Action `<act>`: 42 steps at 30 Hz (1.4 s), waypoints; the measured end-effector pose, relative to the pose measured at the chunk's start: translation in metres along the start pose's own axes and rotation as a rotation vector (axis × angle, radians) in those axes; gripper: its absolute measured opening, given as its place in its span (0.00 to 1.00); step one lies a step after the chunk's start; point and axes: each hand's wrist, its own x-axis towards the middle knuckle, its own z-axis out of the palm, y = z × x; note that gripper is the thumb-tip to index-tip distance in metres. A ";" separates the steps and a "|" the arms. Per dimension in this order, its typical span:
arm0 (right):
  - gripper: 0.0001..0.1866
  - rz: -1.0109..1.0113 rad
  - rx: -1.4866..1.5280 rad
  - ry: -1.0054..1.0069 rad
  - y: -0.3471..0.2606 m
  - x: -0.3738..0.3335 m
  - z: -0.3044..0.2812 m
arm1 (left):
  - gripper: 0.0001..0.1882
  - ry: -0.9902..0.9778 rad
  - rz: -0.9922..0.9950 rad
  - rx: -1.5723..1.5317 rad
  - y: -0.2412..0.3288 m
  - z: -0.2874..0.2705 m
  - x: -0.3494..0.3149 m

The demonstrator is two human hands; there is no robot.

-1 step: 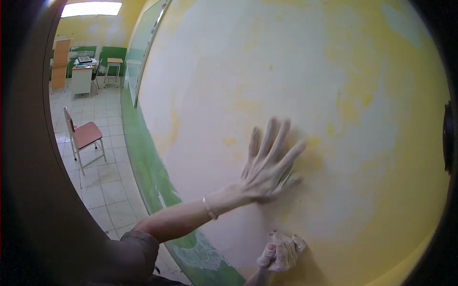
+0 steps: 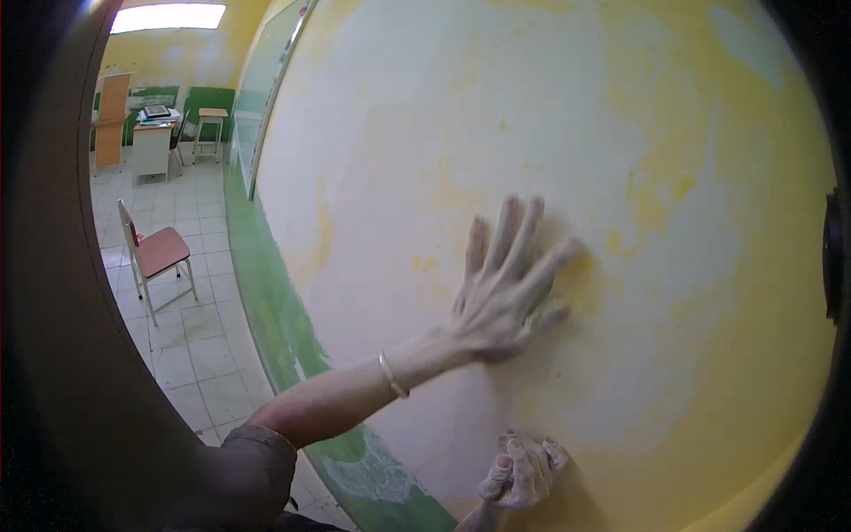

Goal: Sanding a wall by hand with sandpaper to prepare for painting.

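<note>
Wall (image 2: 372, 213) is seen directly ahead, filling most of the view; judged stiff, fixed, ungraspable, so best met with a flat palm; its whitish patches (image 2: 656, 355) may be powdery and slippery. Left hand (image 2: 505, 288) is spread flat over it, slightly blurred; palm contact is hidden. Right hand (image 2: 525, 470) is curled tight below; anything held inside can't be made out. Right forearm (image 2: 481, 517) is cut off.

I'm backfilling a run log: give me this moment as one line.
left hand: open, fingers spread, over patchy wall, contact unclear | right hand: curled, contents unclear | red-seated chair: on tiled floor
</note>
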 end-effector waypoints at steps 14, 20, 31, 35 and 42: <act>0.10 0.006 0.071 -0.069 0.006 -0.004 -0.007 | 0.37 0.125 -0.005 -0.056 -0.028 -0.005 -0.017; 0.10 0.025 0.073 -0.085 0.002 -0.004 -0.012 | 0.38 -0.033 0.074 -0.201 -0.012 -0.010 -0.005; 0.10 0.016 0.129 -0.041 0.007 -0.008 -0.010 | 0.62 -0.027 0.068 -0.050 -0.033 -0.012 0.014; 0.10 -0.004 0.168 -0.022 0.007 -0.008 -0.007 | 0.66 0.030 -0.089 -0.053 -0.029 -0.010 0.015; 0.11 0.044 0.186 -0.049 0.009 -0.016 -0.015 | 0.67 0.033 -0.040 -0.118 -0.036 -0.010 0.009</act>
